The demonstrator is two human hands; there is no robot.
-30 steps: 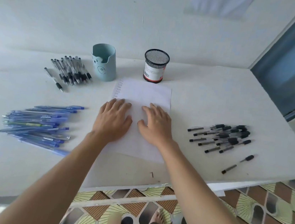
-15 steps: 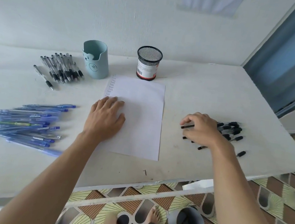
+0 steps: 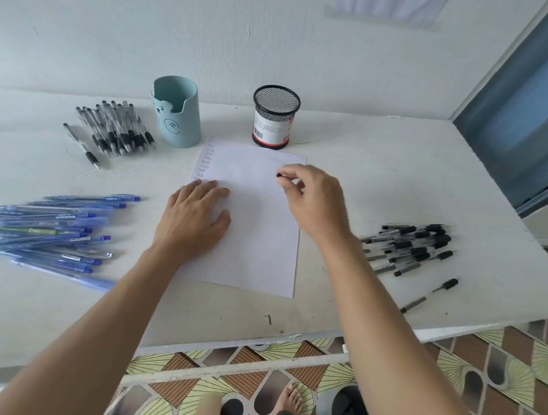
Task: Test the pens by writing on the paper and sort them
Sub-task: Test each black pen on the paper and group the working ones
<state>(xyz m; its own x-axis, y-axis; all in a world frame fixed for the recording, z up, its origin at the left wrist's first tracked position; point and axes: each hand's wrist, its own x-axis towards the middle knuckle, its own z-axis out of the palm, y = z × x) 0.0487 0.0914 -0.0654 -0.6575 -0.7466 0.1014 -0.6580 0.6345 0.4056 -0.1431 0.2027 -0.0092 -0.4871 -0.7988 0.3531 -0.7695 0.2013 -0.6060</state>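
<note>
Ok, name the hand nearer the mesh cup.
Right. The right hand, pinching a pen, is just before the mesh cup; the left hand lies on the paper, farther back.

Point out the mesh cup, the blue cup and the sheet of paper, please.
mesh cup (image 3: 271,131): head view, on the label on its side.
blue cup (image 3: 175,126): head view, on its front wall.
sheet of paper (image 3: 260,247): head view, on the bare part between the two arms.

Open tabletop (image 3: 389,187) is left between the paper (image 3: 260,247) and the black pens (image 3: 409,244) on the right, while passage is blocked beyond the paper by a teal holder (image 3: 177,116) and a mesh cup (image 3: 274,121).
</note>
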